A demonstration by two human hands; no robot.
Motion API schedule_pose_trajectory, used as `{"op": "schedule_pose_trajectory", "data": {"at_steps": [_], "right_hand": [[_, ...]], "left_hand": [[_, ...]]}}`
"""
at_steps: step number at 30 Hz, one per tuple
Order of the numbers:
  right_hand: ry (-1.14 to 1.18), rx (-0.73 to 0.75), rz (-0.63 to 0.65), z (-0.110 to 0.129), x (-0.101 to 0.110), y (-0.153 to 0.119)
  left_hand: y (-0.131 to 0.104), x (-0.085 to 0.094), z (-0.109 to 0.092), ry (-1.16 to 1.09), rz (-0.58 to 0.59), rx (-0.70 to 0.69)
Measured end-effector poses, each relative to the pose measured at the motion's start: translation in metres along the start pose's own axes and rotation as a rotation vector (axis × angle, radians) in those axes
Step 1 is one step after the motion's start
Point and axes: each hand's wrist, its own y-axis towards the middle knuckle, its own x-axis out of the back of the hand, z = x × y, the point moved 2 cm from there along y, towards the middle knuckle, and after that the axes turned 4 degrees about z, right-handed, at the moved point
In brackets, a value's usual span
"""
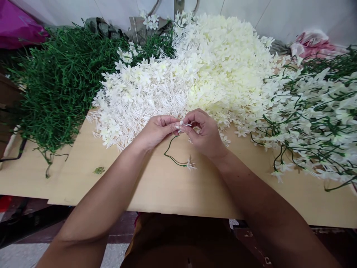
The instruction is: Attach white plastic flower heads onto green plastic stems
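Note:
My left hand [161, 130] and my right hand [203, 132] meet over the table, fingertips pinched together around a small white artificial flower [181, 126]. From under my left fingers a thin green stem [167, 153] curves down toward the tabletop, with another white flower [190, 163] at its far end. The left thumb and forefinger close where stem and flower come together, though the exact joint is hidden. Between the right fingertips are white petals or a thin white piece. Just beyond both hands lies a heap of white flower pieces [156, 93] with thin stalks.
A pile of cream-white petals [234, 63] rises behind my right hand. Green plastic stems [55, 78] are heaped at the left. Flowers on green stems [315, 123] cover the right side. A green scrap [99, 170] lies on the tan table board [167, 193]. A wall stands behind.

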Motion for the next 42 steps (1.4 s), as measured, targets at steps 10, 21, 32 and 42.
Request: {"op": "schedule_pose_trajectory", "data": {"at_steps": [10, 21, 32, 42], "right_hand": [[0.368, -0.447, 0.158, -0.004, 0.006, 0.003], [0.42, -0.58, 0.408, -0.011, 0.021, 0.003], [0.682, -0.697, 0.147, -0.018, 0.003, 0.001], [0.529, -0.618, 0.079, -0.015, 0.002, 0.002]], "left_hand": [[-0.011, 0.003, -0.008, 1.175, 0.092, -0.047], [-0.004, 0.018, -0.001, 0.737, -0.058, -0.039], [-0.005, 0.01, 0.0, 0.282, 0.053, -0.036], [-0.004, 0.007, 0.0, 0.273, 0.045, -0.027]]}}
